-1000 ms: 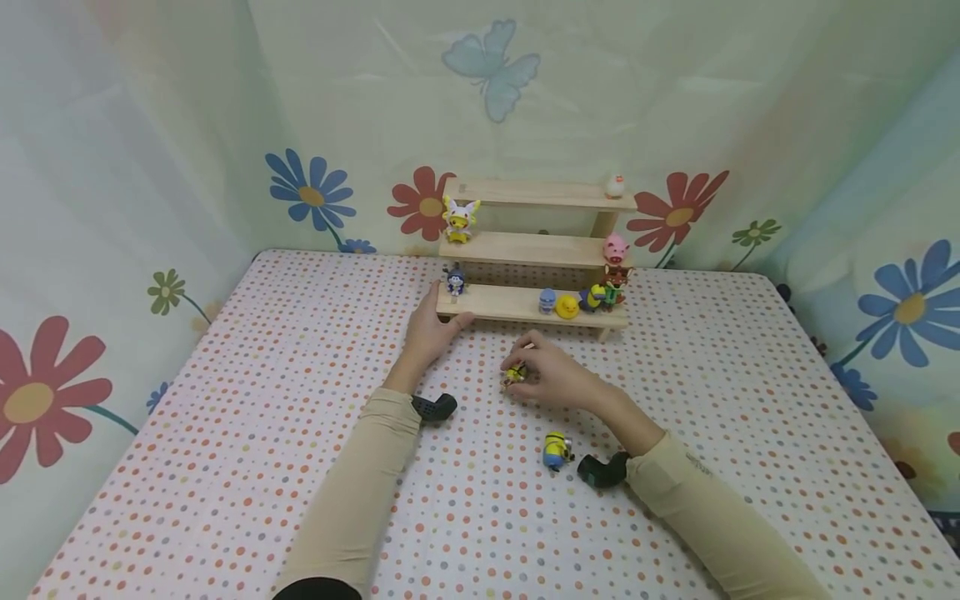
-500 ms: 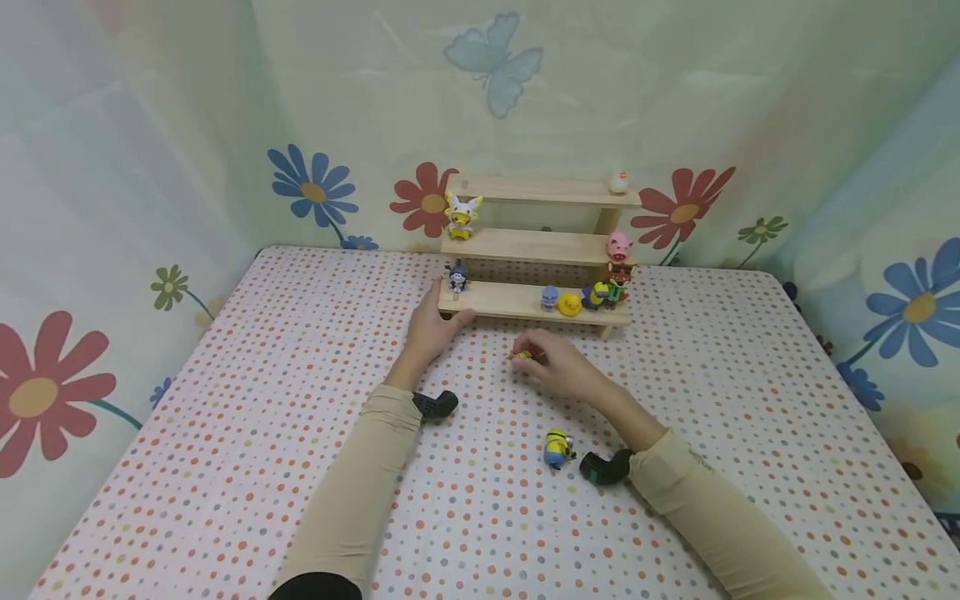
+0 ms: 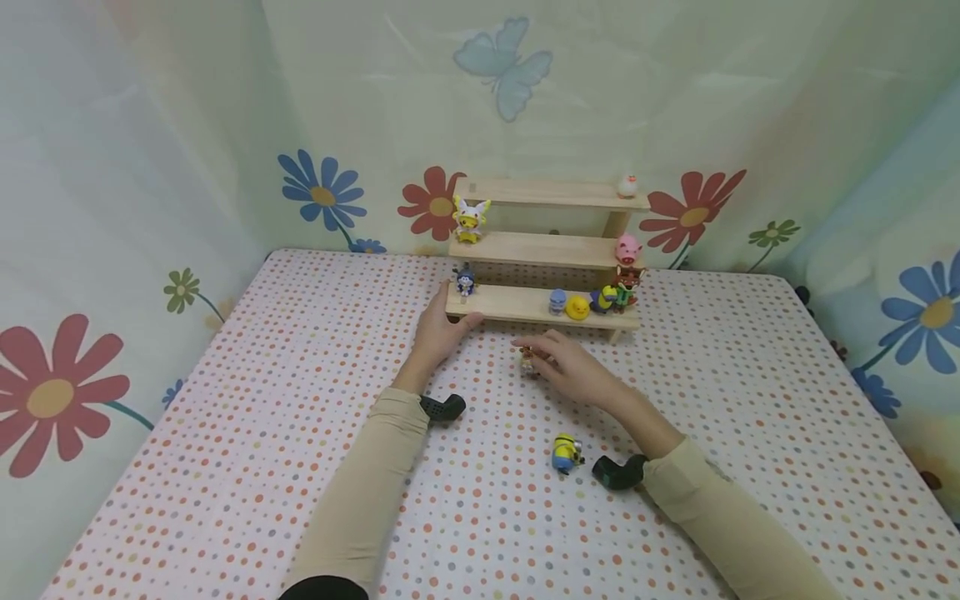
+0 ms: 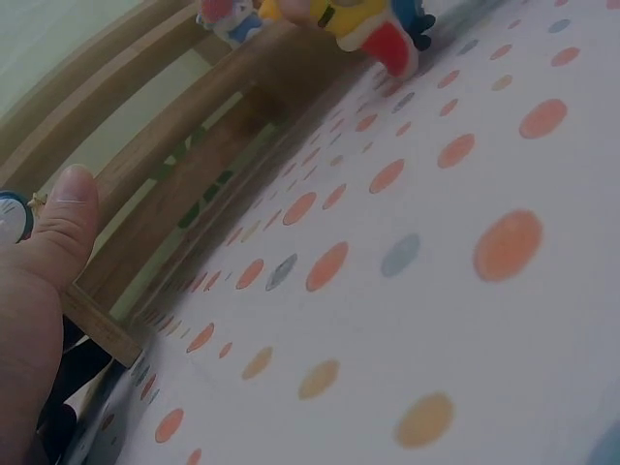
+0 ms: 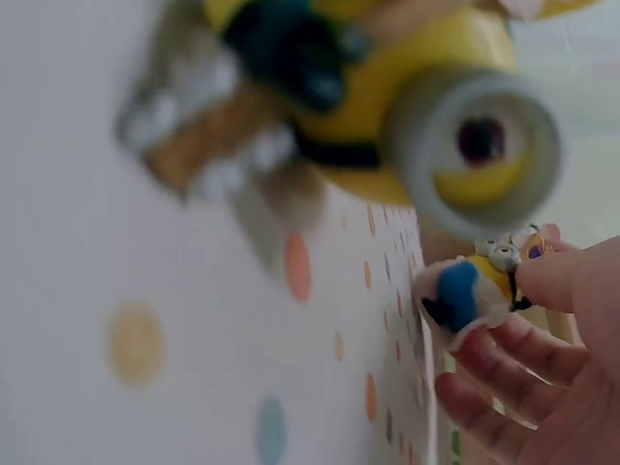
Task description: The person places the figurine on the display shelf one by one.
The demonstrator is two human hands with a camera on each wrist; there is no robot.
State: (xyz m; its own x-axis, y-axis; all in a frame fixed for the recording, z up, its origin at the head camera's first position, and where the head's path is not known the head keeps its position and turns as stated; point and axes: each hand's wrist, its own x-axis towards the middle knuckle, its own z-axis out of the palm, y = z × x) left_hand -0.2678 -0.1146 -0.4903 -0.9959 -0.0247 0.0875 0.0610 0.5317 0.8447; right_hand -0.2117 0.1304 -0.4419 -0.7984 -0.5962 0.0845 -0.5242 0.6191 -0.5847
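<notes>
My left hand (image 3: 440, 333) grips the left end of the lowest step of a three-tier wooden shelf (image 3: 517, 304), its thumb (image 4: 70, 208) along the front edge. In front of the shelf my right hand (image 3: 577, 371) pinches a small minion figure (image 3: 527, 363) by thumb and fingers, just over the table. In the right wrist view this held minion (image 5: 460, 291) shows blue and yellow parts and goggles; fingers partly hide it. A second minion figure (image 3: 566, 454) in blue stands on the table nearer the person, and looms large and blurred in the right wrist view.
On the lowest step are a dark blue figure (image 3: 465, 282), a pale blue one (image 3: 557, 302), a yellow duck (image 3: 577, 307), a yellow-and-blue figure (image 3: 603, 299) and a fox (image 3: 627, 287). Higher up sit a yellow-and-white figure (image 3: 469, 220), a pig (image 3: 627, 249) and a white bird (image 3: 627, 186).
My right hand has moved slightly away from the person, toward the shelf, with the minion, which is turned differently now. The left hand stays on the shelf. The head view has shifted slightly.
</notes>
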